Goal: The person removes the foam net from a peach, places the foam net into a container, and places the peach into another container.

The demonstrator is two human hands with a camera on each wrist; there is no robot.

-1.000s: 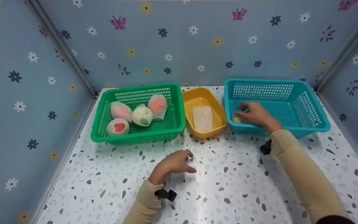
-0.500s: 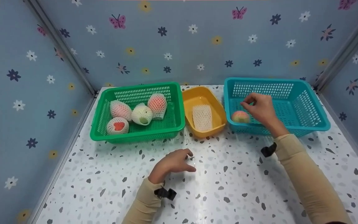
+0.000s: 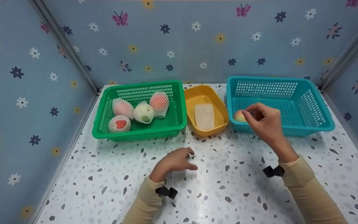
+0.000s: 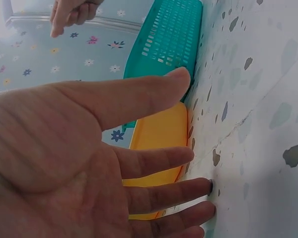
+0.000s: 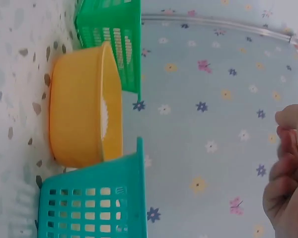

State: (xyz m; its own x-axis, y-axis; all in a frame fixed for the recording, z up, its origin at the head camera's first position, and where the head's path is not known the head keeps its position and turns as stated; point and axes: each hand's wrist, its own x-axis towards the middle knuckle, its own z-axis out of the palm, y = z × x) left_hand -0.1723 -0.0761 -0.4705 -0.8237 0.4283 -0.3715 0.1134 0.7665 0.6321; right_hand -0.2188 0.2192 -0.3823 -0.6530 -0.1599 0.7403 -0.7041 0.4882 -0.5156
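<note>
My right hand (image 3: 266,122) hangs over the near side of the blue basket (image 3: 317,127), fingers curled with the thumb tip by the forefinger. Nothing shows in its grasp, and in the right wrist view the hand (image 5: 290,168) is above the rim. Partly behind the thumb, a pink-and-yellow peach (image 3: 238,115) lies in the basket's near left corner. My left hand (image 3: 176,160) rests on the speckled table, holding nothing. Its fingers (image 4: 161,163) are spread and relaxed in the left wrist view.
Between the baskets stands a yellow tray (image 3: 191,96) with a white foam net sleeve (image 3: 204,116) inside. To the left, a green basket (image 3: 140,132) holds several fruits in foam nets, among them a pale green one (image 3: 144,112). Patterned walls (image 3: 204,40) enclose the table.
The right hand was at the peach in the basket's corner, then lifted away with the peach left there. Now it has drawn back toward me. The left hand stays put.
</note>
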